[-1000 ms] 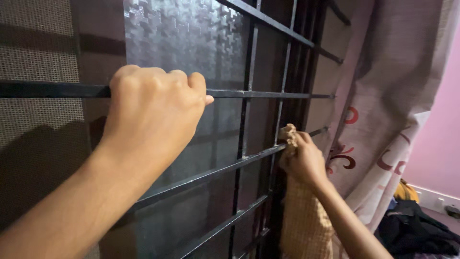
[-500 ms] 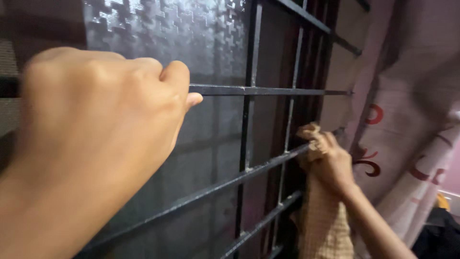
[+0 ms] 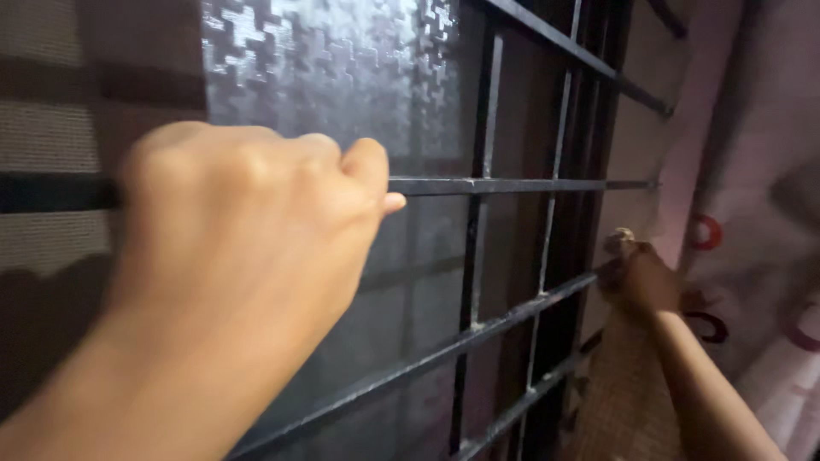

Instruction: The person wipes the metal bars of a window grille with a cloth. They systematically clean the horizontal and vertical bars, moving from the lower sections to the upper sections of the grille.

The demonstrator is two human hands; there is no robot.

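Note:
My left hand (image 3: 243, 226) fills the near left of the head view, its fingers wrapped around a horizontal bar of a black metal window grille (image 3: 478, 183). Farther off at the right, my right hand (image 3: 639, 277) presses a beige checked cloth (image 3: 628, 401) against a lower grille bar close to the grille's far end. The cloth hangs down below that hand. Behind the bars is patterned frosted glass (image 3: 342, 68).
A pale curtain with red ring patterns (image 3: 752, 213) hangs just right of the grille, close to my right hand. A mesh screen panel (image 3: 47, 128) sits behind the bars at the far left.
The view has closed in on the grille, so my left hand looms larger. My right hand with the cloth has slid farther right along the lower bar, toward the curtain.

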